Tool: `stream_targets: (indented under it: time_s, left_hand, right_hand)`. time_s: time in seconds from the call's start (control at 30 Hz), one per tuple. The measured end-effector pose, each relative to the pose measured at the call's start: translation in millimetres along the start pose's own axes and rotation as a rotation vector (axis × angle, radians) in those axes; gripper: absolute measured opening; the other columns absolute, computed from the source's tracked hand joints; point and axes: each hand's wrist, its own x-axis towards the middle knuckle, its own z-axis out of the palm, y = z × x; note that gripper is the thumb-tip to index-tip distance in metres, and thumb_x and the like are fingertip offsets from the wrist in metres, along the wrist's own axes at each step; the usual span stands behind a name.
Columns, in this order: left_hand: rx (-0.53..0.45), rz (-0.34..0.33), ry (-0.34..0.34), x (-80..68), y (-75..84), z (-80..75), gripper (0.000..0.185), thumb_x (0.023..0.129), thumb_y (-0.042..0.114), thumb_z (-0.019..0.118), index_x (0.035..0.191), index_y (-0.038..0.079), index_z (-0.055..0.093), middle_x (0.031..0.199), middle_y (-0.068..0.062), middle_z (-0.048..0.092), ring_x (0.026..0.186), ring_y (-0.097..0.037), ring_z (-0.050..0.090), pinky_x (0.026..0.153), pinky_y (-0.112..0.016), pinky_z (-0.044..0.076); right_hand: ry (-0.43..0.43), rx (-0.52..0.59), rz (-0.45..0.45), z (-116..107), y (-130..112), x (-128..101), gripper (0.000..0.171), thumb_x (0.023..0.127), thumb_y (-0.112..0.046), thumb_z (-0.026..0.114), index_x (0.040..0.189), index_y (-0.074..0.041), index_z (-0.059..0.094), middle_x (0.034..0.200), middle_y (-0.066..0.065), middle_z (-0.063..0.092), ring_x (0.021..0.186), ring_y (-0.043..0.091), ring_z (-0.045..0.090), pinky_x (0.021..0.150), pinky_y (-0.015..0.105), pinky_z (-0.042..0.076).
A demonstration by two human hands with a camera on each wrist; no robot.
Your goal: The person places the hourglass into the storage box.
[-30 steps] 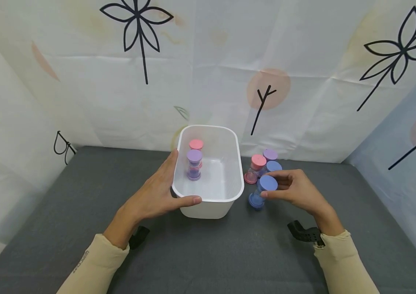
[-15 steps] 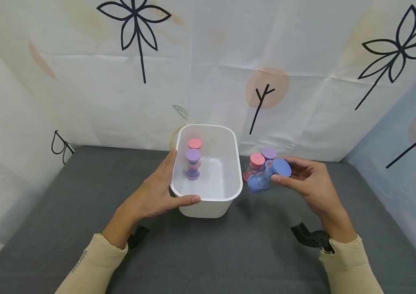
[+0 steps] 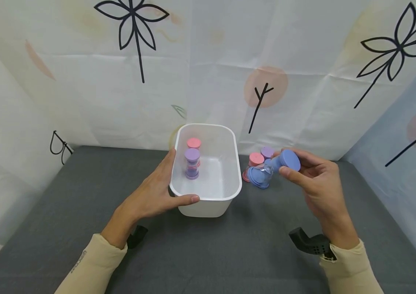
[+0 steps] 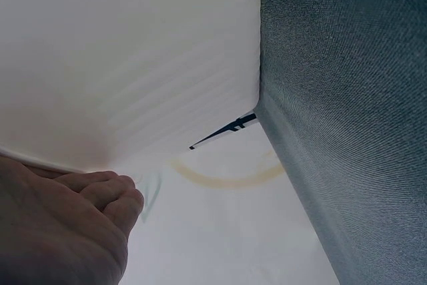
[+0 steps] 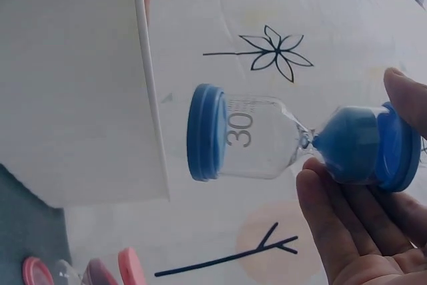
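Right hand (image 3: 316, 179) fingers pinching blue sand timer (image 3: 272, 169), now lifted higher, tipped sideways

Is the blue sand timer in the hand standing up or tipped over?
Tipped over. The right hand holds the blue sand timer sideways in the air; in the right wrist view its ends point left and right and the blue sand sits at the held end.

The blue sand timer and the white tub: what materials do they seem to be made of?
Blue sand timer: clear glossy bulbs, glass or plastic, with blue sand inside; the matte blue end caps look like plastic.
White tub: smooth moulded plastic with a rolled rim, slightly translucent.
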Motion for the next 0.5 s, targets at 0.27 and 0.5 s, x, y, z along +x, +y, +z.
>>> stream_targets:
  time_s: [0.27,0.5]
  left_hand:
    - [-0.053,0.021,0.012,0.8,-0.8,0.4,0.124,0.075,0.064,0.081,0.162,0.038,-0.004,0.164,0.009,0.017,0.144,-0.020,0.033,0.109,-0.054,0.037]
    - [-0.056,-0.001,0.010,0.9,-0.1,0.7,0.125,0.075,0.067,0.079,0.162,0.035,-0.004,0.166,0.009,0.015,0.146,-0.017,0.029,0.111,-0.054,0.035]
  right_hand:
    - [-0.025,0.018,0.036,22.5,-2.3,10.1,0.038,0.087,0.019,0.065,0.124,0.019,0.060,0.112,0.019,0.071,0.103,0.027,0.068,0.090,0.030,0.053]
    - [-0.072,0.029,0.061,52.3,0.0,29.6,0.037,0.084,0.017,0.069,0.121,0.014,0.065,0.109,0.020,0.072,0.098,0.026,0.069,0.086,0.030,0.056]
